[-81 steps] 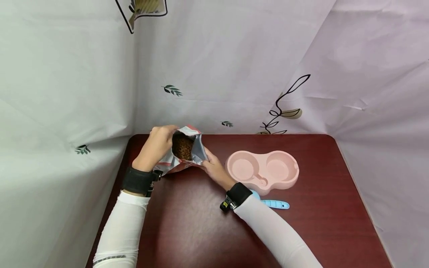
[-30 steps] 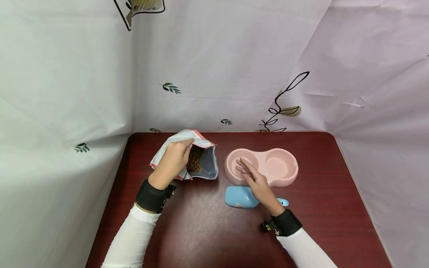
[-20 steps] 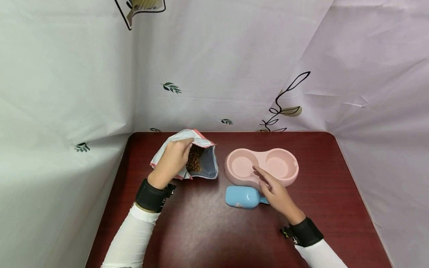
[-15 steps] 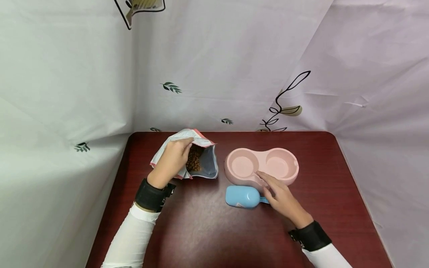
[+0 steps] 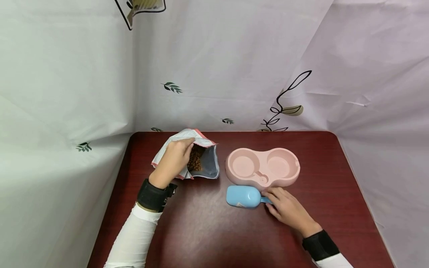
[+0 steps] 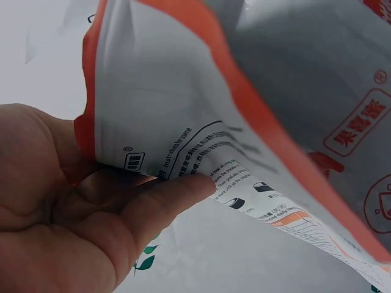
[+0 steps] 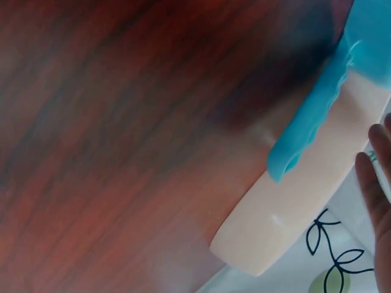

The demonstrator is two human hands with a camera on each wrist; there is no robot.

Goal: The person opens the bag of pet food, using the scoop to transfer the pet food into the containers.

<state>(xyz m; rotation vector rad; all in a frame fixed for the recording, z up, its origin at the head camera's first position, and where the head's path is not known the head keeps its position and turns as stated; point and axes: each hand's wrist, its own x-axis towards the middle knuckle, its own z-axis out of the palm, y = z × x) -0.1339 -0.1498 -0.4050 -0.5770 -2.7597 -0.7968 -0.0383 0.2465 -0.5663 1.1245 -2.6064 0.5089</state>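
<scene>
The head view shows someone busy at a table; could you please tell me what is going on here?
A person's left hand holds an open bag of brown pellets near its edge. The right hand is at the handle of a blue scoop, though a firm grip is not plain to see. The scoop lies on the dark red table, just in front of a pink double bowl.

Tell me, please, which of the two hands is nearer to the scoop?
Right. The right hand is at the handle of the scoop; the left hand is away to the scoop's left, holding the bag.
</scene>
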